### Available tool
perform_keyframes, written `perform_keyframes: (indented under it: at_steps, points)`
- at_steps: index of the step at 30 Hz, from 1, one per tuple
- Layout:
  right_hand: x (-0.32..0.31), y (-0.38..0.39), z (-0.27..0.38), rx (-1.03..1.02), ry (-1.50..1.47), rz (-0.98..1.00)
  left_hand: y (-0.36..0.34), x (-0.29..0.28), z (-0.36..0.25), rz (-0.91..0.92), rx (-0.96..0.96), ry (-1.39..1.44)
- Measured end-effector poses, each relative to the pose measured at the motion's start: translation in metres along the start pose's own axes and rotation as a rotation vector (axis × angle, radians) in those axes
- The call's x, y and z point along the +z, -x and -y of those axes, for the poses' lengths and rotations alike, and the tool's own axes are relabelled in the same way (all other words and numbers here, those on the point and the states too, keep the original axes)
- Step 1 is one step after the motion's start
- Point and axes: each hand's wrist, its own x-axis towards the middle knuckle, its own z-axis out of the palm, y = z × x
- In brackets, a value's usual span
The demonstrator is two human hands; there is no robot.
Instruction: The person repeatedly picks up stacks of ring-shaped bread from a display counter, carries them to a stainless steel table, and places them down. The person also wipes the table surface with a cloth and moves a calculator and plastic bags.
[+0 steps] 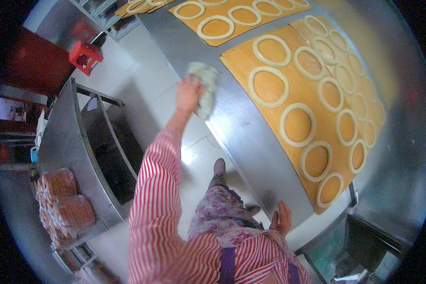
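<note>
1. The left hand (pixel 188 93) is stretched far out and its fingers are closed around a crumpled pale cloth (pixel 204 87). The cloth is pressed flat onto the steel bench (pixel 244 128), close to the bench's left edge, so I judge the grip is firm in order to rub the metal.
2. The right hand (pixel 282 218) is near the body, at the near edge of the bench. Its fingers are spread open and it holds nothing; it seems to lean there for support while the other arm reaches.
3. The arm of the left hand wears a red and white striped sleeve (pixel 154 189), and it comes from the lower edge of the picture up to the bench.
4. To the right of the cloth on the bench lies an orange board (pixel 270 111) with many pale dough rings (pixel 268 86) in rows. The rings lie apart from each other, probably so that they do not stick together.
5. At the far end of the bench there is another orange board (pixel 236 19) with the same rings.
6. The strip of bench where the cloth is carries no board, so the hand has free metal under it.
7. To the left of the bench, across the pale floor, stands a second steel table (pixel 66 142) with wrapped brown stacks (pixel 64 201). Farther from the bench is a red stool (pixel 85 56).
</note>
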Motion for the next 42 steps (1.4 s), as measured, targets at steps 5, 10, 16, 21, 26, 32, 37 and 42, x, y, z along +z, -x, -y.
perform_keyframes:
  at_steps: [5,10,16,21,26,32,37,42]
  points:
    - [0.017,-0.029,0.046,0.056,-0.015,0.043,-0.043,-0.008,0.136,-0.12,-0.715,0.095]
    - [0.049,-0.056,0.072,0.15,-0.337,0.078,0.019,-0.076,0.109,-0.333,-0.661,0.607]
    - [0.117,-0.151,0.159,0.188,-0.69,0.446,0.145,-0.098,-0.05,0.432,-0.05,1.183]
    - [0.137,-0.183,0.187,0.705,-0.682,0.085,0.157,-0.112,-0.01,0.292,-0.346,1.641]
    - [0.217,-0.225,0.213,-0.039,0.411,0.379,0.202,-0.041,0.144,0.248,-0.705,1.33]
    - [0.324,-0.34,0.287,-0.147,0.48,0.284,0.189,-0.08,0.292,0.146,-0.935,1.33]
    - [0.391,-0.424,0.36,-0.213,0.499,0.22,0.14,-0.089,0.358,-0.039,-0.963,1.389]
    - [0.452,-0.505,0.426,-0.167,0.521,0.245,0.097,-0.065,0.386,-0.047,-0.94,1.501]
